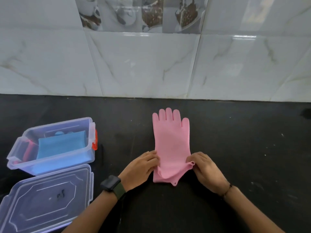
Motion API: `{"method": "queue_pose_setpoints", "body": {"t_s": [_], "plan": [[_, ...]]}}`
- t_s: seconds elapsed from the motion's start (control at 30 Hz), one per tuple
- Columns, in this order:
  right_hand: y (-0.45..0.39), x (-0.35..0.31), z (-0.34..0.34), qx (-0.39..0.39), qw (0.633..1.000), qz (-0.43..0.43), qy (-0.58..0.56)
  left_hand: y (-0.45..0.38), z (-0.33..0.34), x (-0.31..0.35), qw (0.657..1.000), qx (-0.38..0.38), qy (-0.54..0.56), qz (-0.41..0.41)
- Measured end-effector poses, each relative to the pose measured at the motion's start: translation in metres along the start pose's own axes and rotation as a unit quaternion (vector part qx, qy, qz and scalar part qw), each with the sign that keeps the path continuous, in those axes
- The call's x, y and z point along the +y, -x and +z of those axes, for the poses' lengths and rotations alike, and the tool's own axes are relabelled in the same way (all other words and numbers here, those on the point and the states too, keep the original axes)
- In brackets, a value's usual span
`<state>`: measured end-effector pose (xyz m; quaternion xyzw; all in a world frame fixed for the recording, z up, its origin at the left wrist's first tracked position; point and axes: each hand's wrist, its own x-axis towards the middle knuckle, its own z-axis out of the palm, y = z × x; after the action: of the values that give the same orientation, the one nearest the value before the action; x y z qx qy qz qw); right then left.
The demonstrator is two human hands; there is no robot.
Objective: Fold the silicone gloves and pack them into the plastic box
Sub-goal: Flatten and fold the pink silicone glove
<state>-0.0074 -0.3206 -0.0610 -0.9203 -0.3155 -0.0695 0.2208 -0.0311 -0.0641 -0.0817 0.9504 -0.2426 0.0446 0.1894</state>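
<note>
A pink silicone glove (170, 138) lies flat on the black counter, fingers pointing at the wall. My left hand (141, 167) grips its cuff on the left side and my right hand (206, 170) grips the cuff on the right, where the edge is lifted and curled. A clear plastic box (50, 163) with orange latches stands open at the left. Inside it lies a folded blue glove (61, 145), with something pink-red beside it at the box's left end.
The box's clear lid (45, 199) lies flat on the counter in front of the box, near the left edge. A marble-tiled wall (151, 64) rises behind the black counter (244, 148). A dark watch sits on my left wrist.
</note>
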Motion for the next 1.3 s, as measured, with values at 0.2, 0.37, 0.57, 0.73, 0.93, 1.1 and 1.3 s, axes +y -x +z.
{"method": "queue_pose_setpoints", "body": {"t_s": [0.2, 0.37, 0.57, 0.73, 0.93, 1.1, 1.3], "plan": [[-0.041, -0.003, -0.002, 0.091, 0.92, 0.228, -0.306, -0.019, -0.014, 0.003, 0.974, 0.038, 0.177, -0.138], [-0.076, 0.008, 0.006, 0.102, 0.895, 0.318, -0.297, -0.026, -0.011, -0.011, 0.97, -0.068, 0.175, -0.157], [-0.091, 0.016, 0.007, 0.119, 0.912, 0.294, -0.259, -0.059, -0.009, -0.008, 0.934, 0.049, 0.233, -0.267], [-0.096, 0.025, 0.007, 0.033, 0.935, 0.34, -0.1, -0.084, -0.01, -0.009, 0.895, 0.058, 0.2, -0.393], [-0.084, 0.029, -0.002, 0.036, 0.962, 0.264, -0.05, -0.084, -0.003, -0.009, 0.944, 0.078, 0.017, -0.319], [-0.063, 0.034, 0.0, -0.013, 0.994, 0.086, 0.073, -0.095, -0.008, -0.014, 0.96, 0.086, 0.082, -0.256], [-0.06, 0.037, -0.002, -0.052, 0.986, 0.047, 0.152, -0.103, -0.01, -0.01, 0.93, 0.101, 0.096, -0.339]]}}
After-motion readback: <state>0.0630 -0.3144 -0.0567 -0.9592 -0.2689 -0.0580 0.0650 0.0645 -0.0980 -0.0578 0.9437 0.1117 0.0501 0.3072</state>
